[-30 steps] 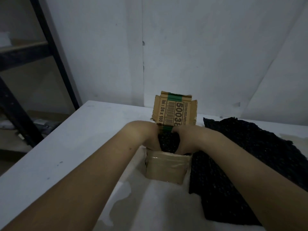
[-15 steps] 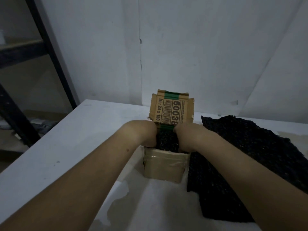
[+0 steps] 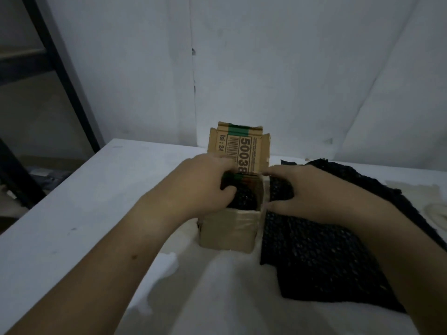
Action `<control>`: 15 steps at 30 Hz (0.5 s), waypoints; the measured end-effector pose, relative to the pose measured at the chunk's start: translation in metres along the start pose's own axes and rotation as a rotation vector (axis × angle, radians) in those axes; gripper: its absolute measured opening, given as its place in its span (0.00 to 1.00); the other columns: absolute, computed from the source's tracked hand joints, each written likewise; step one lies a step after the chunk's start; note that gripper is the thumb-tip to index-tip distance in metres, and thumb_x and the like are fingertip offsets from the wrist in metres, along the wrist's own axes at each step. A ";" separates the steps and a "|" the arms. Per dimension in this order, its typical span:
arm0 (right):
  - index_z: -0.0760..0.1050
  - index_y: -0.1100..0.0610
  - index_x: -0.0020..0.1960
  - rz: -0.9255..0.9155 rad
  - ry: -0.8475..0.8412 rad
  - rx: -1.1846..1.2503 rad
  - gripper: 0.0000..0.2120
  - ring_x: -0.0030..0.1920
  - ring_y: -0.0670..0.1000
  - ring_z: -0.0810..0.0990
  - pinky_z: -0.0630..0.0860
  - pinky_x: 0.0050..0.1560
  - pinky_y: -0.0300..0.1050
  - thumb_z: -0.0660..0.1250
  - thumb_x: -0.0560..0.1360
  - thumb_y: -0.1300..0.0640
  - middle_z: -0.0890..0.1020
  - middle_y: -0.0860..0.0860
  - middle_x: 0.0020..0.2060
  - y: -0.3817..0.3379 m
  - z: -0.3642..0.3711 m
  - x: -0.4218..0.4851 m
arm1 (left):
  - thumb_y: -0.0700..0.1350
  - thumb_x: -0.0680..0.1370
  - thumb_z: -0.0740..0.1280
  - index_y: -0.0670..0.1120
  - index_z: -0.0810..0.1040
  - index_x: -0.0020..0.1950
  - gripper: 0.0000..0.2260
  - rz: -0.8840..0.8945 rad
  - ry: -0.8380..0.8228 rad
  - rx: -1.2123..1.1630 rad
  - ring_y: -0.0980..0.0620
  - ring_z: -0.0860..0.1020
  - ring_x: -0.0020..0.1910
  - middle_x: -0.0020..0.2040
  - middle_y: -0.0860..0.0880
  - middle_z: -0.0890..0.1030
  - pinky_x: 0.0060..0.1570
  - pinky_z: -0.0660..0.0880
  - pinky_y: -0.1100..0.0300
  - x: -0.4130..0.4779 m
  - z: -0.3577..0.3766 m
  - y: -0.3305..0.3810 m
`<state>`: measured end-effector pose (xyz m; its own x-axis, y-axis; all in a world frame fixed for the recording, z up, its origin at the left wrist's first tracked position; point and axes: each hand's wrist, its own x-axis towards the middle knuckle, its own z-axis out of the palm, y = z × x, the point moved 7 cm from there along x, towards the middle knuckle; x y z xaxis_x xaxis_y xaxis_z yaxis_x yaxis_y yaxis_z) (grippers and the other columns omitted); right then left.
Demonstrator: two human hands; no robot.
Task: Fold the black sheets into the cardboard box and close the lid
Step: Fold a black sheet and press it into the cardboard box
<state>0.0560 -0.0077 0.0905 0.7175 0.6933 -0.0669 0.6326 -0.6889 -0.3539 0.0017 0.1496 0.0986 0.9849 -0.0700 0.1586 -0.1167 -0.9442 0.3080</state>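
Both hands work at the box (image 3: 229, 232). Left hand (image 3: 203, 187) curls its grip around a bundle of black sheet (image 3: 243, 197) stuffed in the box's open top, thumb pressed against the bundle. Right hand (image 3: 302, 192) rests just right of the box, fingers bent over a fold of the sheets (image 3: 314, 257) beside the right wall; whether that grip is closed on the fold I cannot tell. The box sits upright mid-bench (image 3: 84, 213), its mouth facing up. Its lid (image 3: 242, 148) stands open at the far side, printed face toward the near side, text running vertically. The remaining sheets lie flat on the right, long axis running near to far.
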 end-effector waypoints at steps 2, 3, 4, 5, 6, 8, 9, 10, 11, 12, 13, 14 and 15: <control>0.61 0.29 0.69 0.027 0.030 0.050 0.31 0.66 0.43 0.73 0.70 0.67 0.41 0.71 0.71 0.41 0.73 0.36 0.66 0.021 0.007 -0.020 | 0.52 0.77 0.68 0.52 0.76 0.68 0.20 0.095 0.116 -0.035 0.51 0.70 0.70 0.71 0.51 0.73 0.69 0.67 0.54 -0.006 0.008 0.023; 0.59 0.28 0.70 0.031 0.050 0.074 0.32 0.70 0.41 0.67 0.63 0.71 0.37 0.71 0.71 0.40 0.68 0.29 0.68 0.032 0.011 -0.029 | 0.52 0.77 0.68 0.51 0.76 0.69 0.21 0.141 0.159 -0.044 0.50 0.68 0.72 0.72 0.51 0.72 0.72 0.63 0.54 -0.010 0.014 0.035; 0.58 0.27 0.70 0.044 0.069 0.099 0.33 0.73 0.40 0.62 0.57 0.73 0.35 0.70 0.71 0.39 0.63 0.26 0.68 0.045 0.015 -0.039 | 0.52 0.77 0.67 0.51 0.76 0.69 0.21 0.184 0.189 -0.048 0.50 0.66 0.73 0.73 0.50 0.71 0.74 0.59 0.55 -0.012 0.021 0.047; 0.58 0.29 0.71 0.077 0.084 0.117 0.34 0.75 0.41 0.59 0.56 0.74 0.37 0.71 0.70 0.38 0.60 0.28 0.70 0.060 0.021 -0.049 | 0.52 0.77 0.66 0.50 0.76 0.69 0.21 0.223 0.210 -0.043 0.49 0.65 0.74 0.73 0.50 0.71 0.75 0.56 0.56 -0.015 0.031 0.059; 0.58 0.32 0.74 0.130 0.094 0.125 0.36 0.76 0.43 0.55 0.56 0.75 0.42 0.71 0.70 0.38 0.59 0.33 0.74 0.077 0.028 -0.059 | 0.52 0.77 0.65 0.50 0.75 0.69 0.21 0.258 0.223 -0.029 0.50 0.64 0.74 0.74 0.51 0.70 0.75 0.53 0.56 -0.017 0.041 0.070; 0.57 0.38 0.76 0.226 0.111 0.130 0.39 0.78 0.45 0.51 0.55 0.76 0.47 0.72 0.70 0.39 0.57 0.41 0.77 0.106 0.041 -0.080 | 0.52 0.78 0.64 0.51 0.75 0.70 0.20 0.307 0.217 -0.013 0.51 0.64 0.74 0.73 0.52 0.71 0.76 0.55 0.55 -0.021 0.066 0.088; 0.58 0.39 0.77 0.252 0.122 0.138 0.39 0.78 0.45 0.50 0.54 0.76 0.48 0.72 0.71 0.39 0.56 0.42 0.78 0.118 0.047 -0.090 | 0.51 0.78 0.64 0.52 0.75 0.70 0.20 0.316 0.200 -0.027 0.52 0.65 0.73 0.73 0.52 0.71 0.74 0.56 0.56 -0.023 0.078 0.094; 0.58 0.40 0.77 0.266 0.134 0.150 0.39 0.78 0.46 0.49 0.54 0.77 0.48 0.72 0.71 0.40 0.55 0.43 0.78 0.126 0.053 -0.099 | 0.51 0.78 0.65 0.52 0.75 0.70 0.20 0.315 0.179 -0.049 0.53 0.66 0.72 0.72 0.53 0.72 0.72 0.57 0.58 -0.024 0.090 0.098; 0.58 0.40 0.77 0.277 0.144 0.162 0.39 0.78 0.46 0.48 0.54 0.77 0.49 0.72 0.71 0.40 0.55 0.43 0.78 0.135 0.058 -0.107 | 0.51 0.78 0.65 0.52 0.75 0.69 0.19 0.304 0.157 -0.071 0.53 0.68 0.71 0.71 0.53 0.73 0.70 0.59 0.61 -0.024 0.102 0.102; 0.58 0.41 0.76 0.289 0.148 0.168 0.38 0.78 0.46 0.47 0.53 0.77 0.50 0.72 0.71 0.40 0.54 0.43 0.78 0.142 0.063 -0.114 | 0.50 0.78 0.65 0.52 0.75 0.69 0.19 0.281 0.134 -0.095 0.54 0.69 0.68 0.70 0.54 0.74 0.67 0.61 0.63 -0.023 0.112 0.103; 0.58 0.41 0.76 0.304 0.146 0.173 0.38 0.78 0.46 0.47 0.54 0.77 0.52 0.71 0.71 0.39 0.54 0.43 0.79 0.149 0.068 -0.120 | 0.50 0.78 0.65 0.51 0.74 0.70 0.20 0.246 0.105 -0.124 0.54 0.71 0.66 0.69 0.54 0.74 0.64 0.64 0.64 -0.021 0.123 0.104; 0.58 0.41 0.76 0.317 0.139 0.174 0.38 0.78 0.46 0.46 0.54 0.77 0.53 0.70 0.72 0.39 0.54 0.43 0.79 0.155 0.072 -0.125 | 0.50 0.79 0.64 0.51 0.73 0.71 0.20 0.203 0.073 -0.151 0.54 0.72 0.64 0.68 0.53 0.74 0.62 0.68 0.63 -0.018 0.133 0.105; 0.58 0.41 0.77 0.327 0.135 0.173 0.38 0.78 0.46 0.46 0.53 0.77 0.55 0.70 0.72 0.38 0.53 0.43 0.79 0.160 0.076 -0.128 | 0.50 0.79 0.64 0.50 0.71 0.73 0.22 0.158 0.038 -0.165 0.52 0.74 0.63 0.68 0.52 0.74 0.60 0.72 0.60 -0.016 0.143 0.105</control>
<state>0.0433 -0.1909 -0.0281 0.9123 0.4011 -0.0825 0.3143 -0.8149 -0.4870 -0.0076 0.0058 -0.0053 0.9474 -0.1979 0.2517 -0.2919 -0.8568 0.4250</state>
